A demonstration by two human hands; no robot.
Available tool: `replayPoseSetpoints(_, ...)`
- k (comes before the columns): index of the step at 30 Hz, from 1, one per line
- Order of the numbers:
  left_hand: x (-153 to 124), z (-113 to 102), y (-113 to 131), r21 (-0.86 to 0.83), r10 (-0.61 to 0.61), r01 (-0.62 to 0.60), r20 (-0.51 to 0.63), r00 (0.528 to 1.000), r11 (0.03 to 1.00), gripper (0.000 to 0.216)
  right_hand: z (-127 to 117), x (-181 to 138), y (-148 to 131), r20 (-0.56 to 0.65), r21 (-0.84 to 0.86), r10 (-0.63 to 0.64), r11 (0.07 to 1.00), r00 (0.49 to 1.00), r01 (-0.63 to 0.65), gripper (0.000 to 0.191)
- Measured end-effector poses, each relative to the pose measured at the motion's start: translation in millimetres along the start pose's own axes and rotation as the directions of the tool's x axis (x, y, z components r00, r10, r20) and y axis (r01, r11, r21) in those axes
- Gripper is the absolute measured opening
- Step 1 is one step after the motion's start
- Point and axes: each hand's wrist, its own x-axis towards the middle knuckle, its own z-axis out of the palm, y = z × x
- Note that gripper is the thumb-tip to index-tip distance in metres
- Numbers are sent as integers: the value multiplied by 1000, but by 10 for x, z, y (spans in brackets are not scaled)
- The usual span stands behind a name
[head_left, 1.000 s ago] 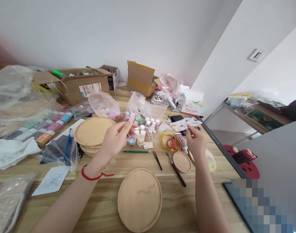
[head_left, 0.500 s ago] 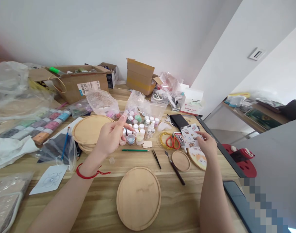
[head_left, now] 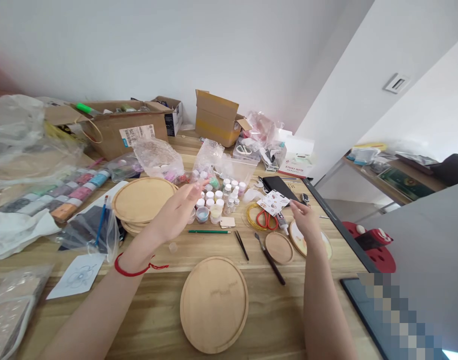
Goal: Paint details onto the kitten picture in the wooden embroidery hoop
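From here I see my left hand (head_left: 175, 212) lifted near the small jars (head_left: 214, 200), fingers narrow; I cannot tell if they hold something. My right hand (head_left: 307, 222) is just beside the sticker sheet (head_left: 273, 202), maybe touching it. The big round wooden board (head_left: 214, 305) is bare.

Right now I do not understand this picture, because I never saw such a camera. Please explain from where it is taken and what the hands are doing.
One camera worn on a person's head took this picture, looking forward and down, so the two bare arms are the wearer's own. The left hand, with a red string bracelet at its wrist, is raised above small white-lidded jars, and nothing held shows. The fingers of the right hand are at a white printed sticker sheet; I cannot tell whether they grip it. The wooden table also bears a round pale wooden board and red-handled scissors.
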Motion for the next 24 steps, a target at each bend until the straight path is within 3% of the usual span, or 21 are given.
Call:
replayPoseSetpoints(4, -11, 145, 19, -230, -64, 90, 118, 991, 969, 90, -201, -191, -425, -100, 66, 40, 997, 994, -34, 80)
replayPoseSetpoints(5, -35, 220, 46, -330, -93, 144, 166, 982, 933, 91, -223, -311, -586, -108, 99, -22, 995, 994, 33, 81)
replayPoseSetpoints(7, -117, 400, 110, -508, -164, 290, 278, 946, 811, 92, -179, -643, -919, -96, 110, -267, 954, 959, 277, 73)
replayPoseSetpoints(9, -232, 564, 164, -625, -228, 454, 410, 883, 635, 92, -18, -1038, -1182, -41, 103, -541, 834, 840, 542, 61)
replayPoseSetpoints(10, -295, 616, 184, -648, -230, 532, 494, 838, 546, 90, 91, -1225, -1261, 50, 93, -664, 747, 746, 659, 58)
replayPoseSetpoints(11, -360, 639, 197, -665, -219, 588, 557, 801, 460, 87, 202, -1386, -1298, 164, 90, -767, 637, 620, 765, 59)
replayPoseSetpoints(12, -424, 627, 206, -683, -208, 621, 591, 780, 385, 83, 301, -1511, -1297, 294, 112, -817, 544, 496, 831, 62)
replayPoseSetpoints(13, -488, 582, 210, -706, -209, 627, 593, 777, 329, 84, 377, -1597, -1264, 409, 157, -818, 501, 406, 851, 66)
replayPoseSetpoints(14, -553, 510, 211, -723, -224, 624, 583, 781, 295, 83, 423, -1644, -1211, 482, 211, -794, 515, 370, 831, 69)
replayPoseSetpoints(15, -622, 419, 206, -722, -249, 627, 576, 779, 291, 81, 441, -1663, -1151, 528, 271, -769, 555, 361, 786, 74)
replayPoseSetpoints(17, -778, 241, 177, -763, -301, 524, 433, 849, 380, 81, 418, -1660, -1057, 575, 369, -674, 720, 464, 588, 81)
replayPoseSetpoints(19, -948, 153, 104, -713, -282, 304, 154, 947, 632, 76, 386, -1690, -1055, 610, 482, -514, 845, 603, 233, 78)
replayPoseSetpoints(20, -1029, 160, 49, -596, -179, 146, 4, 984, 789, 74, 387, -1737, -1094, 654, 555, -425, 832, 626, -16, 76)
replayPoseSetpoints(21, -1100, 196, -18, -395, 8, -41, -85, 996, 918, 72, 402, -1806, -1153, 712, 594, -359, 766, 604, -245, 75)
replayPoseSetpoints(22, -1156, 251, -95, -135, 206, -221, -116, 972, 966, 73, 429, -1889, -1225, 768, 600, -331, 672, 548, -434, 76)
replayPoseSetpoints(23, -1194, 308, -178, 104, 380, -381, 31, 924, 919, 71, 458, -1976, -1298, 809, 581, -338, 585, 481, -566, 76)
replayPoseSetpoints(24, -1214, 349, -263, 266, 473, -536, 267, 840, 801, 66, 483, -2054, -1361, 832, 554, -362, 529, 420, -642, 75)
